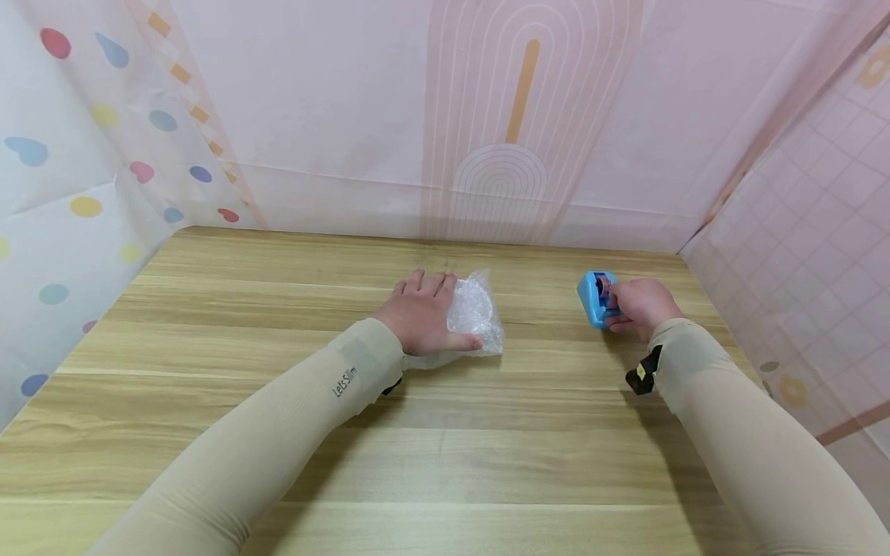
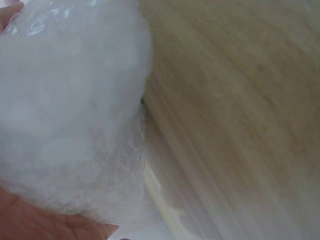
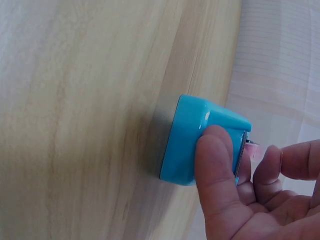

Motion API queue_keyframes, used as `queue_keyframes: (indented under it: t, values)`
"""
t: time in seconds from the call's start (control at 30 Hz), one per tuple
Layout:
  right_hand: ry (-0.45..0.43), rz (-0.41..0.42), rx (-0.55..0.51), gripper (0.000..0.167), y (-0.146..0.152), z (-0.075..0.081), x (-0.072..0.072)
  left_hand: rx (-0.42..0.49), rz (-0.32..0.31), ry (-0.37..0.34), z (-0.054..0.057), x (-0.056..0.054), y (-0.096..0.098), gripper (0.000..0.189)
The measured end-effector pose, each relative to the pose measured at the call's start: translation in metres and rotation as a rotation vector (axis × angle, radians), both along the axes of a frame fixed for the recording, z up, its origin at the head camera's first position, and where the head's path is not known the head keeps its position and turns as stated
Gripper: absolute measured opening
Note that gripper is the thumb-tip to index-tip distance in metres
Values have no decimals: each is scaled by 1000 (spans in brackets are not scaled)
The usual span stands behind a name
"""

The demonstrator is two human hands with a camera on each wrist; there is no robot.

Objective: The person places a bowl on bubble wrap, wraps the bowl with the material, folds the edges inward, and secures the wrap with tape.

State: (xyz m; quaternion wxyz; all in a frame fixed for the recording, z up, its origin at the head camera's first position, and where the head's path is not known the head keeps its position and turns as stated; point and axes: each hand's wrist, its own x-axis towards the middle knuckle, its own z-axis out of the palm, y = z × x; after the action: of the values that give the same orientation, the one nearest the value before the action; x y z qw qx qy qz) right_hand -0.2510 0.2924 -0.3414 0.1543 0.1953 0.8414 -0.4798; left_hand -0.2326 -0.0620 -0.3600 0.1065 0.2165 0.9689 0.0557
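A crumpled, clear bubble-wrap bundle [image 1: 480,316] lies on the wooden table; what it wraps, if anything, cannot be made out. My left hand [image 1: 424,313] rests on its left part, fingers spread and straight, thumb pointing right along the near side. The left wrist view shows the bubble wrap [image 2: 75,110] close up, blurred, between fingertip and thumb. Over on the right, a blue tape dispenser [image 1: 594,300] with a small pinkish roll stands on the table. My right hand [image 1: 643,305] grips its right side. In the right wrist view the thumb [image 3: 215,165] lies against the blue body.
The wood-grain table [image 1: 445,455] spreads around both hands. A pink patterned cloth [image 1: 334,116] hangs behind it, with a dotted cloth [image 1: 83,170] at the left and a checked cloth [image 1: 820,216] at the right.
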Motion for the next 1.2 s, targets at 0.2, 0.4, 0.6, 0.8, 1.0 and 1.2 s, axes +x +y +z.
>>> queue_keyframes:
  t: [0.2, 0.4, 0.6, 0.8, 1.0, 1.2]
  values:
    - [-14, 4, -51, 27, 1, 3, 2, 5, 0, -1, 1, 1, 0, 127]
    - [-12, -30, -77, 20, 0, 6, 3, 1, -1, 3, 2, 1, 0, 127]
    - [-18, -21, -92, 14, 1, 8, 3, -2, -5, 4, 1, 0, 0, 127]
    - [-31, 21, -91, 24, 3, 9, 3, 0, -5, -4, 1, 0, 0, 128]
    - [-43, -2, -111, 26, 2, 9, 4, 1, -5, -4, 2, 0, -1, 128]
    - [-44, -34, -149, 19, 0, 10, 4, 5, -4, -12, 3, 1, -1, 127]
